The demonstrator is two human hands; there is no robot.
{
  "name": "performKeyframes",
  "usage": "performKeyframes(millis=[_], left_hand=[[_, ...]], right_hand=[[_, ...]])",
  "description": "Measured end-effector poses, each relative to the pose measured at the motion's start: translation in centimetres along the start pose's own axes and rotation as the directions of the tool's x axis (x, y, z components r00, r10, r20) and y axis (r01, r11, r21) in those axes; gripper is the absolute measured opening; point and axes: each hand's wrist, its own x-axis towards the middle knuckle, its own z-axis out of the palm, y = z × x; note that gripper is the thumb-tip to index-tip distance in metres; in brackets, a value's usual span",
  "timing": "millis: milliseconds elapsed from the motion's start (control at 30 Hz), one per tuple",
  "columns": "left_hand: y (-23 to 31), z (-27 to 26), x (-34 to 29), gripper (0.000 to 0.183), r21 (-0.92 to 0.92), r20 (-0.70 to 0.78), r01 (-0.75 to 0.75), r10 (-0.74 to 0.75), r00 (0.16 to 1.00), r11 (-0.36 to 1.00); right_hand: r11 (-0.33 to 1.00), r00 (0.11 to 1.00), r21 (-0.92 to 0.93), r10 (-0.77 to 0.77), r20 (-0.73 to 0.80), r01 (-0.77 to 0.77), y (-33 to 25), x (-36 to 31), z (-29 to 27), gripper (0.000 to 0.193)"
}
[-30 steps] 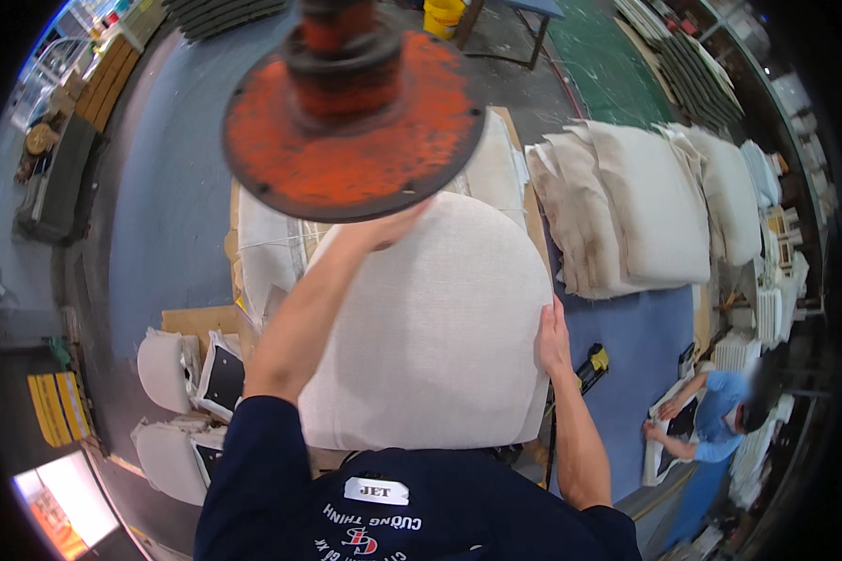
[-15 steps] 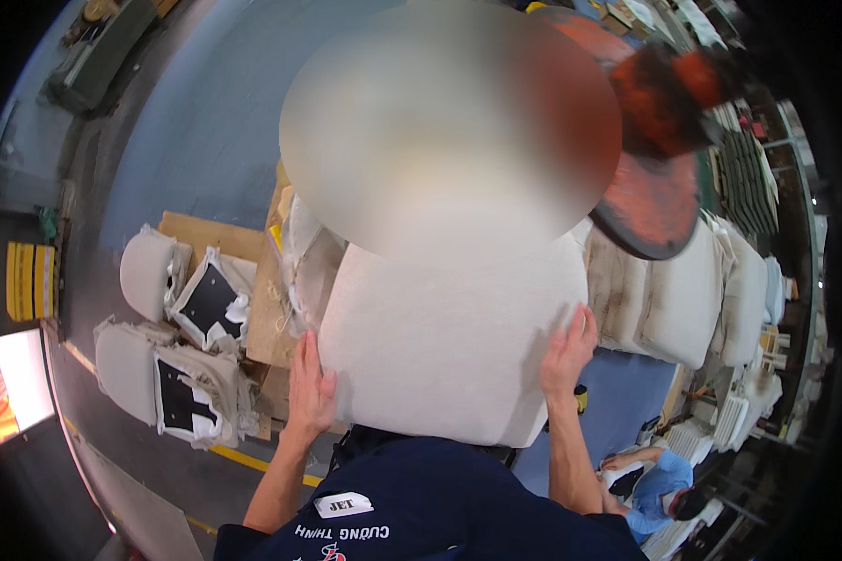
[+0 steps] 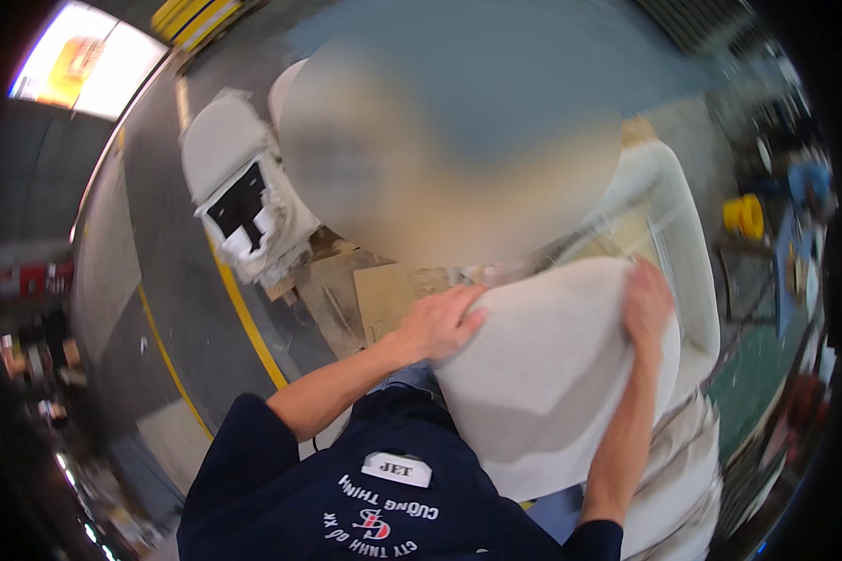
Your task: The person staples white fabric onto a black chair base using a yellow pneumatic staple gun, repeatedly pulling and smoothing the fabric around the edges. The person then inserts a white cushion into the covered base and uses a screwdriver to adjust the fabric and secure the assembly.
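Note:
A cream upholstered seat cushion, rounded at its far end, is tilted in front of my body. My left hand grips its left edge, thumb on the top face and fingers over the rim. My right hand is wrapped around the far right corner, its fingertips partly hidden behind the edge. The cushion's underside does not show. Beyond it, a large blurred patch hides the middle of the view.
Cushions with black undersides are piled at the left. Brown cardboard lies beyond my left hand. A long cream upholstered piece stands close on the right, with covered cushions below it. A yellow bucket is farther right.
My view has swung left. The cushion has gone from lying flat between my open palms to being tilted and held at its edges, toward the right of the view.

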Motion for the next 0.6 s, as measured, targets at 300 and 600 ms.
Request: performKeyframes(millis=[300,600], left_hand=[[1.5,0.4,0.6,0.051,-0.064,0.084,0.126,-0.120,0.989,0.990],[-0.7,1.4,1.2,0.052,-0.034,0.030,0.067,-0.066,0.997,0.997]], right_hand=[[0.519,0.618,0.412,0.772,0.149,-0.748,19.2,-24.6,0.9,0.069],[-0.449,0.341,0.866,0.796,0.499,-0.219,-3.3,-33.4,-0.2,0.072]])
